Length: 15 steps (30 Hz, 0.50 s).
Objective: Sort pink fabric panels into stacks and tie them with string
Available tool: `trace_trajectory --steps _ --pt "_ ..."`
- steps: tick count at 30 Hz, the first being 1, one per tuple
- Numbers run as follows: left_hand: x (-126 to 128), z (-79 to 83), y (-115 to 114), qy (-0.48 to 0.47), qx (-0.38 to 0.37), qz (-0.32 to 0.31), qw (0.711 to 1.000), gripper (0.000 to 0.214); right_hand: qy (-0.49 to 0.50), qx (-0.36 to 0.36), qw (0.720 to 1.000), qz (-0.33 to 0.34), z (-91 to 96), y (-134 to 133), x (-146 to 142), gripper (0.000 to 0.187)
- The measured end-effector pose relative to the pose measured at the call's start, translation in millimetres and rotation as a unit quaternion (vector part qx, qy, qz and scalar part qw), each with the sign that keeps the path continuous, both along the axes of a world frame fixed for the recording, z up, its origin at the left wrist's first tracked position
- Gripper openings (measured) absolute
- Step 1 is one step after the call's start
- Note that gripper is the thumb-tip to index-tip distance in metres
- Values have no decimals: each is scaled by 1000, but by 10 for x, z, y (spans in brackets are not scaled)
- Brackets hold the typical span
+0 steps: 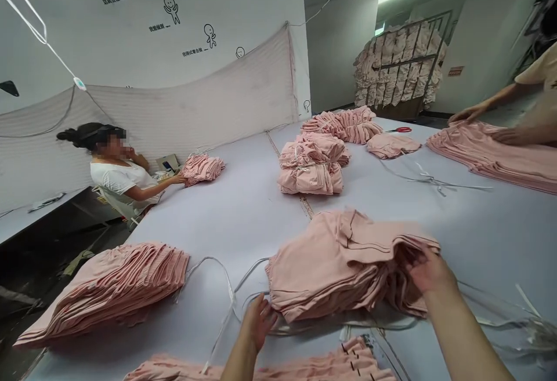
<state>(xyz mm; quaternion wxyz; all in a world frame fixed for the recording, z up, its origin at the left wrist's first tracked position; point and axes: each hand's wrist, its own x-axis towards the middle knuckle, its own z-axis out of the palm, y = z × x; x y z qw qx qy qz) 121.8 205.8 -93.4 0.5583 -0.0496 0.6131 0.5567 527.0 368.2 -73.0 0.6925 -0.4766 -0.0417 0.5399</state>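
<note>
A thick stack of folded pink garments (322, 271) lies in front of me, with an elastic-looking gathered edge at its left end. My right hand (429, 271) is at the stack's right end, its fingers curled into the folded layers and partly hidden by the cloth. At the lower left corner, my left hand (261, 318) has its fingers apart and holds nothing. White tie strings (230, 294) run over the table beside my left hand and under the stack. Nearest me lies another row of pink garments (300, 366), partly cut off by the frame.
More pink piles lie at left (126, 288); a tied bundle (311, 166) stands at the centre. Red-handled scissors (400, 130) rest at the back. One person (122, 166) sits at the far left edge; another person's hand (470, 113) touches pink cloth (500, 155) at right.
</note>
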Motion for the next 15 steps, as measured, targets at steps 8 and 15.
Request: trace_trajectory --steps 8,15 --pt "50 28 293 -53 -21 -86 995 34 58 -80 990 101 29 -125 -22 35" --pt "13 158 506 -66 50 -113 990 32 -54 -196 958 203 116 274 159 31"
